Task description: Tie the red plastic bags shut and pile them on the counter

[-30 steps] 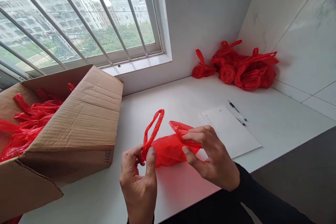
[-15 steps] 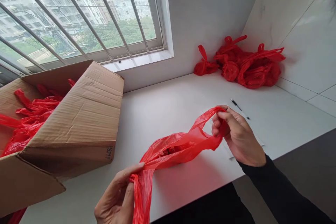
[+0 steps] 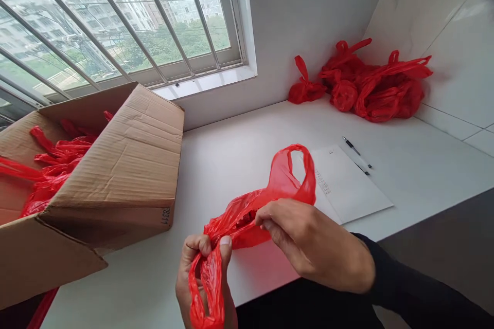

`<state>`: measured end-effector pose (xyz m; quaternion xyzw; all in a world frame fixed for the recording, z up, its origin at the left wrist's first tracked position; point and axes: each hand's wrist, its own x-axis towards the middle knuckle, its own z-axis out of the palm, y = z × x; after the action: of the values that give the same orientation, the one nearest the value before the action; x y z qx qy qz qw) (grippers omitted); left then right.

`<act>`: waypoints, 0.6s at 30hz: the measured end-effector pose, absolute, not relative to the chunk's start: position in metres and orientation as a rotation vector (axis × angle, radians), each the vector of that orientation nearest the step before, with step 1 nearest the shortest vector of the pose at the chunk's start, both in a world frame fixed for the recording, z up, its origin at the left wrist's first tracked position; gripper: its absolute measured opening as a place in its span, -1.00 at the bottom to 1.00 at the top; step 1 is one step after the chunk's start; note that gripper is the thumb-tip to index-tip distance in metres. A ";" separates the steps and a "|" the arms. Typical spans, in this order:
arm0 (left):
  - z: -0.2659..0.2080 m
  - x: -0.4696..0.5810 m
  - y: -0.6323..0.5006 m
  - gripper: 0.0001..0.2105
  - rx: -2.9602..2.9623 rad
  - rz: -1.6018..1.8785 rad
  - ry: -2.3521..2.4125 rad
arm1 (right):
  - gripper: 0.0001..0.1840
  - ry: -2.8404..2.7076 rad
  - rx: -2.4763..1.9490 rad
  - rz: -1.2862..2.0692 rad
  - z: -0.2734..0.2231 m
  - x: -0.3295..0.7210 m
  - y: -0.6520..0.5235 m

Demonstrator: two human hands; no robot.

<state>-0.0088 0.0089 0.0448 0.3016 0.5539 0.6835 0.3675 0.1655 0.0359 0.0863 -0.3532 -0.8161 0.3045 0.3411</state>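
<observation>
A red plastic bag (image 3: 241, 211) stretches over the white table's front part, its mouth partly open with something dark red inside that I cannot make out. My left hand (image 3: 204, 267) is closed around the gathered neck of one handle, whose loop hangs down over the fingers. With thumb and forefinger together, my right hand (image 3: 309, 241) pinches the near rim of the bag's mouth. The bag's other handle loop stands up loose beyond my right hand.
A cardboard box (image 3: 135, 159) holding several red plastic bags (image 3: 65, 159) stands at the left. More red bags (image 3: 370, 87) are heaped in the far right corner. A sheet of paper (image 3: 351, 185) and a black-and-white pen (image 3: 357, 151) lie at the right. Window bars are behind.
My right hand has let go of the far handle and moved left and nearer, to the mouth's rim. My left hand has shifted right, still holding its handle. The view has shifted slightly.
</observation>
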 end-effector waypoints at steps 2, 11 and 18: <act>0.042 -0.008 0.006 -0.60 0.706 1.737 1.405 | -0.82 -2.204 -1.112 0.903 0.077 0.168 0.046; 0.003 -0.022 -0.004 -0.82 0.769 1.568 1.247 | -0.85 -2.659 -1.330 0.760 0.046 0.163 0.058; 0.000 -0.019 0.002 -0.65 0.854 1.553 0.989 | -0.87 -2.612 -1.415 0.462 0.033 0.153 0.067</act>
<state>-0.0190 0.0020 -0.0004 0.3576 0.4140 0.6499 0.5276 0.1534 0.0671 0.0328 -0.4696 -0.8668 0.1535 0.0677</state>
